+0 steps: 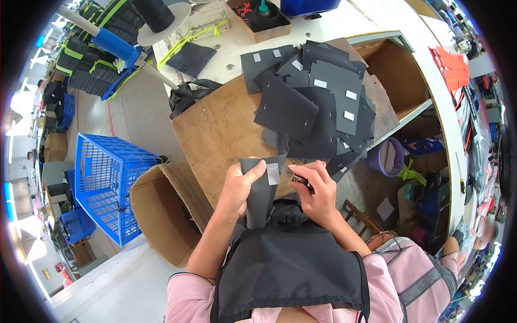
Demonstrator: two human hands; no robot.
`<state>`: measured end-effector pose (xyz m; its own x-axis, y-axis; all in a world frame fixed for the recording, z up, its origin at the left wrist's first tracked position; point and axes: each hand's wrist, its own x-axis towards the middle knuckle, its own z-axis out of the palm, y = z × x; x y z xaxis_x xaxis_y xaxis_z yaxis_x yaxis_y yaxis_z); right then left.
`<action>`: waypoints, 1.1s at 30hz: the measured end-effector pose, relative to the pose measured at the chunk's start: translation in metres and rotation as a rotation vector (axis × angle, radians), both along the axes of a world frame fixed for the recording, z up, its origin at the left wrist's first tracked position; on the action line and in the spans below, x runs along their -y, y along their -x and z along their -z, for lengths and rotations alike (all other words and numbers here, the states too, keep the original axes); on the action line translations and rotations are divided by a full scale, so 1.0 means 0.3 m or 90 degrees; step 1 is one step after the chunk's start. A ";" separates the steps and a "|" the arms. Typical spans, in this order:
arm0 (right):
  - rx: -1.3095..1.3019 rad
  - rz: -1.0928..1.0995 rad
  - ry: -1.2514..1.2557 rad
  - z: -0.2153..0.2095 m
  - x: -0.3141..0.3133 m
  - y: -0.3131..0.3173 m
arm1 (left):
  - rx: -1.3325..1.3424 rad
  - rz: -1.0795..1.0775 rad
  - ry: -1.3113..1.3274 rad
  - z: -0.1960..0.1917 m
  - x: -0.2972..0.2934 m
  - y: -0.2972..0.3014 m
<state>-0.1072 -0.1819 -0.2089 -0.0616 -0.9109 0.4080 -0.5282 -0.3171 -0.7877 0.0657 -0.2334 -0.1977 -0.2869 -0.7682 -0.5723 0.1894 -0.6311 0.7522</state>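
My left hand [237, 187] grips a dark grey fabric piece [262, 197] in front of my chest, thumb on top near its upper edge. A light grey patch [273, 174] shows on that piece, and loose thread rises from its top corner. Close to the right of the patch, my right hand [319, 189] is closed around small dark thread snips [301, 182]; their tips are blurred. Just beyond both hands lies a heap of black fabric pieces [285, 106], several bearing small white patches.
The heap rests on a brown board [210, 132] on a white table [350, 21]. A cardboard box [161, 215] and blue crate [110, 185] stand to the left. Right of the board are an open compartment [396, 64] and a purple basket [385, 157]. Another person's pink sleeve [414, 269] is near.
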 end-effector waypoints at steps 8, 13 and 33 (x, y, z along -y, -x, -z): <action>-0.080 0.015 -0.006 0.012 0.004 0.001 | 0.007 0.038 0.032 0.013 -0.002 -0.022; 0.087 -0.122 -0.220 -0.025 0.091 0.037 | 0.125 0.115 0.134 0.007 -0.002 -0.018; -0.121 0.001 -0.037 0.021 -0.011 -0.012 | -0.036 0.039 -0.022 0.048 -0.011 -0.041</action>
